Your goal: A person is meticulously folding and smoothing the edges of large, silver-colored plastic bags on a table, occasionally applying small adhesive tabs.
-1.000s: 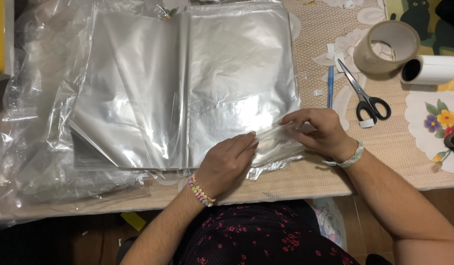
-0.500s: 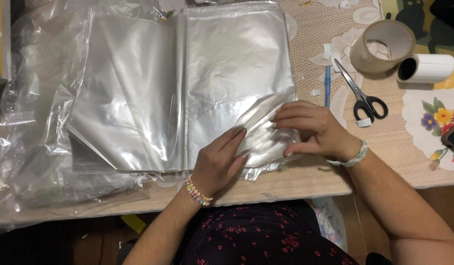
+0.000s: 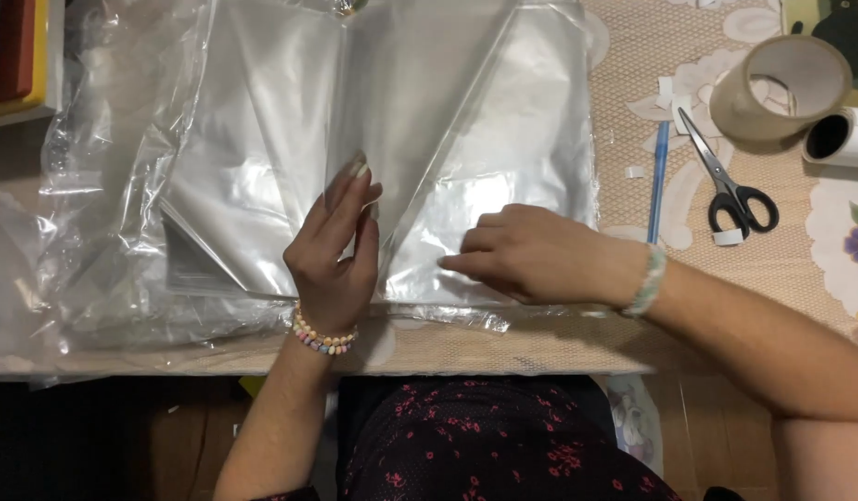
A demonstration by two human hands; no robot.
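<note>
since half a second ago, both hands have left the crumpled bottom corner of the clear plastic bags (image 3: 466, 139): the left hand (image 3: 334, 249) has risen and now stands edge-up over the middle seam of the stack, fingers straight and close together, thumb tucked toward them, lifting a sheet that tilts up from the seam; whether it pinches the sheet or only props it, i cannot tell. the right hand (image 3: 531, 252) has flattened, palm down, fingers loosely spread and pointing left, pressing the lower right bag onto the stack. the stack lies on the table (image 3: 540, 343), near its front edge, on loose plastic wrap. well to the right lie a blue pen (image 3: 658, 176), scissors (image 3: 726, 181) and a tape roll (image 3: 780, 88).
</note>
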